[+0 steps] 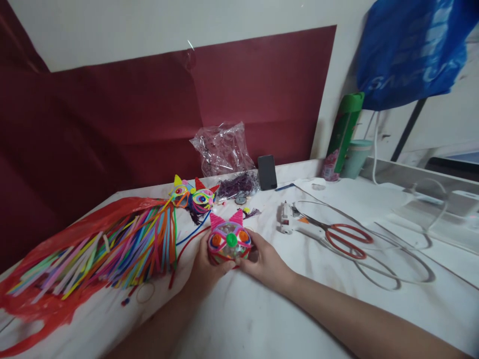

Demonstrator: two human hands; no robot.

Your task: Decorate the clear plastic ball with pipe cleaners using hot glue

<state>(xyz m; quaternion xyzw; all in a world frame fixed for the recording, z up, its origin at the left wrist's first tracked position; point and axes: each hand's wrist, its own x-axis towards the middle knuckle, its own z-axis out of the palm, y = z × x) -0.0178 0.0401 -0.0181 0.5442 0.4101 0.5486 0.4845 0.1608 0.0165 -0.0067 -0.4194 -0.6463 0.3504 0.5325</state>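
Between my two hands is a pipe-cleaner cat head with pink pointed ears, orange eyes and a green nose on a clear, shiny body. My left hand wraps its left side, thumb at the lower front. On the other side my right hand grips it, its thumb also near the bottom. A red pipe cleaner lies just left of my left hand. Behind sit two more decorated cat heads, one with yellow ears and one with red ears.
Many colourful pipe cleaners lie on a red plastic bag at left. A glue gun, red-handled scissors and a looped cable are at right. Farther back are a phone, clear plastic packaging and a green can.
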